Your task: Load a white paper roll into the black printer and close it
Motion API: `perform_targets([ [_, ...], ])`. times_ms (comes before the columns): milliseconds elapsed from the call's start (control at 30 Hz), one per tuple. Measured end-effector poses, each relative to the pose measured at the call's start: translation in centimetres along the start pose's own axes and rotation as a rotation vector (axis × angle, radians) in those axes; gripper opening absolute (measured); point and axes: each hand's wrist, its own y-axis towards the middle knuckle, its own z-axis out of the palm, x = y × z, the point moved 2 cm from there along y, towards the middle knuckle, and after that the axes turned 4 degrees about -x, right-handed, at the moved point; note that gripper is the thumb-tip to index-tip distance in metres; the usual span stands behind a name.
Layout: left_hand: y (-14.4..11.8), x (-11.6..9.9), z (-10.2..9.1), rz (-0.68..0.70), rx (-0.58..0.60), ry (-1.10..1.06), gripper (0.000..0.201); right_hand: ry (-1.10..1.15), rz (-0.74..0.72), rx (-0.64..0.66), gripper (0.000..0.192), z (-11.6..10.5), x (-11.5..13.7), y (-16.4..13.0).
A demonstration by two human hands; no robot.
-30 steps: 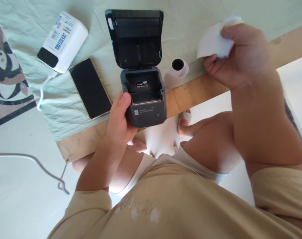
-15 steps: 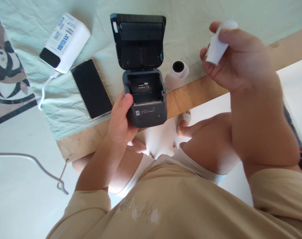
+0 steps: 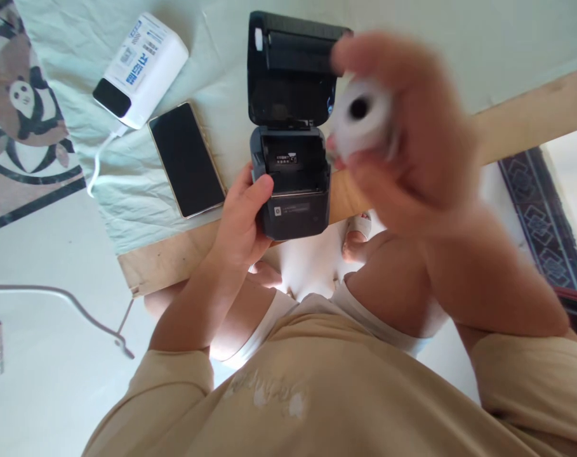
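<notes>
My left hand (image 3: 243,219) grips a dark grey label printer (image 3: 298,219) by its left side, thumb on the front rim. The printer's lid (image 3: 288,95) stands swung up, and its paper bay (image 3: 295,162) shows bare, with a small printed sticker inside. My right hand (image 3: 407,133), smeared by motion, is closed around a white label roll (image 3: 371,130) just right of the lid and bay. The roll's dark core hole faces the camera. My right fingers overlap the lid's right edge in view; whether they touch it I cannot tell.
A black-screened phone (image 3: 187,158) lies left of the printer on the pale green cloth (image 3: 221,57). Beyond it sits a white power bank (image 3: 143,70) with a plugged-in white cable (image 3: 96,162). A wooden table edge (image 3: 174,257) runs below, above my legs.
My right hand has swung left to the printer and turned the white roll end-on. The second roll, with a black core on the table, is no longer distinguishable. My left hand still holds the printer.
</notes>
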Motion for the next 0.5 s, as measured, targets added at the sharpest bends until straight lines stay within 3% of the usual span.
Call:
perform_targets([
  [100,-0.1,0.1,-0.1,0.064,0.005,0.009,0.033,-0.297,-0.234,0.128,0.051,2.2,0.3,-0.4],
  [200,-0.1,0.1,-0.1,0.067,-0.007,0.02,0.035,-0.417,-0.183,0.096,0.056,3.4,-0.7,0.1],
  [400,-0.2,0.1,0.2,0.066,-0.006,0.038,0.035,-0.382,-0.166,0.112,0.014,3.6,-2.3,0.7],
  [500,-0.2,0.2,0.1,0.074,0.003,0.016,0.032,-0.322,-0.187,0.104,0.016,3.7,-2.2,0.7],
])
